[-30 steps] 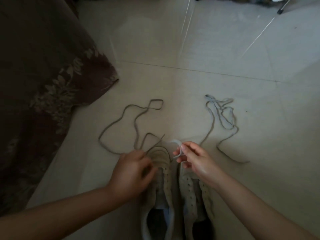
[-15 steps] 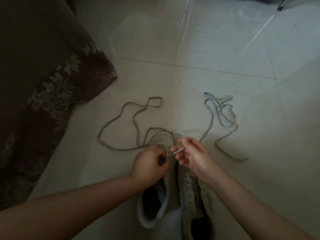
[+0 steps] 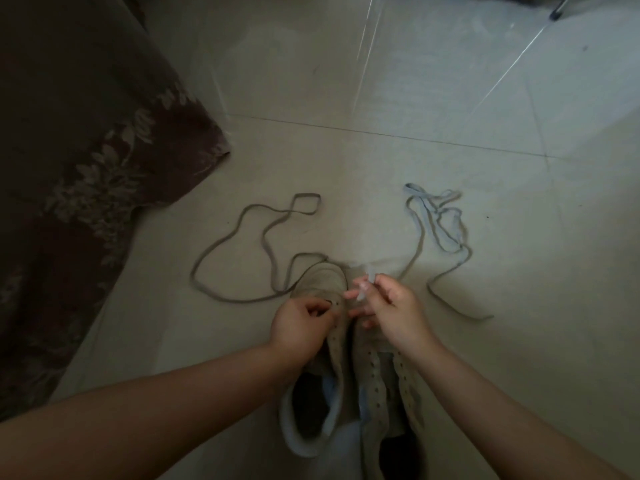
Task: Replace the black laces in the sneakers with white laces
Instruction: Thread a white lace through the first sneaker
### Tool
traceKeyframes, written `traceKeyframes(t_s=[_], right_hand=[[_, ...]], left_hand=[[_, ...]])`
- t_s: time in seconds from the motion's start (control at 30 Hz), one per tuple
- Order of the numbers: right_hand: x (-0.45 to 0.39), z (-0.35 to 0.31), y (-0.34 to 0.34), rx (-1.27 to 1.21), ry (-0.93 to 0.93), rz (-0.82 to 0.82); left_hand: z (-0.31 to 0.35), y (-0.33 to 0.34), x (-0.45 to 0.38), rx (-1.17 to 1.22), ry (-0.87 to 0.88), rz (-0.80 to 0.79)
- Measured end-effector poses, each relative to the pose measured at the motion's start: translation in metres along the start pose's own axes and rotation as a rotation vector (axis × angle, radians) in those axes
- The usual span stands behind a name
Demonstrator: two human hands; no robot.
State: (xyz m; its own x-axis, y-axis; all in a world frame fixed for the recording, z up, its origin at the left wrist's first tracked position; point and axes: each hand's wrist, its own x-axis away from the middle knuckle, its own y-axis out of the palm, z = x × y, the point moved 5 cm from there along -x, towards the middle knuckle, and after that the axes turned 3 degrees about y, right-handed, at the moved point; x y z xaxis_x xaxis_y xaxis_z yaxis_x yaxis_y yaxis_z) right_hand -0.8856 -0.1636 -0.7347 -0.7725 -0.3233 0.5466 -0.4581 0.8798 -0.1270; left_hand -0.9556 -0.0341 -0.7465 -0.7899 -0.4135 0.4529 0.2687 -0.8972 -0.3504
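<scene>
Sneakers (image 3: 332, 306), right hand (image 3: 394, 310) pinching white lace (image 3: 369, 277)

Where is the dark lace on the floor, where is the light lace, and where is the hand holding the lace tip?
dark lace (image 3: 242, 299): head view, on its near loop left of the sneakers.
light lace (image 3: 420, 216): head view, on its long strand.
right hand (image 3: 391, 306): head view, on the knuckles, fingers pinching the lace tip.

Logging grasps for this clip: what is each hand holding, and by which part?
The right hand pinches the white lace near its tip end. The left hand grips the left sneaker at the front eyelets.
</scene>
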Motion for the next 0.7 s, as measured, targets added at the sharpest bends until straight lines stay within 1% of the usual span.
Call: traceKeyframes(t_s=[0.07, 0.13, 0.27, 0.37, 0.47, 0.53, 0.7], right_hand=[[-0.002, -0.006, -0.005, 0.027, -0.049, 0.030], [-0.004, -0.008, -0.006, 0.029, -0.068, 0.038], [-0.010, -0.006, 0.000, -0.110, -0.001, 0.002], [-0.013, -0.005, -0.004, -0.018, -0.038, 0.044], [-0.014, -0.004, -0.007, -0.042, -0.051, 0.098], [-0.015, -0.006, -0.009, 0.008, -0.084, 0.137], [-0.017, -0.011, -0.014, 0.062, -0.138, 0.154]], left_hand=[[0.000, -0.001, 0.000, 0.072, -0.021, 0.027], [0.002, 0.000, 0.000, 0.059, 0.015, 0.011], [0.004, 0.005, -0.002, 0.005, 0.072, -0.031], [0.005, 0.007, -0.005, 0.016, 0.049, -0.039], [0.008, 0.009, -0.008, 0.020, 0.038, -0.050], [0.011, 0.011, -0.009, 0.032, 0.039, -0.049], [0.016, 0.011, -0.013, 0.055, 0.072, -0.051]])
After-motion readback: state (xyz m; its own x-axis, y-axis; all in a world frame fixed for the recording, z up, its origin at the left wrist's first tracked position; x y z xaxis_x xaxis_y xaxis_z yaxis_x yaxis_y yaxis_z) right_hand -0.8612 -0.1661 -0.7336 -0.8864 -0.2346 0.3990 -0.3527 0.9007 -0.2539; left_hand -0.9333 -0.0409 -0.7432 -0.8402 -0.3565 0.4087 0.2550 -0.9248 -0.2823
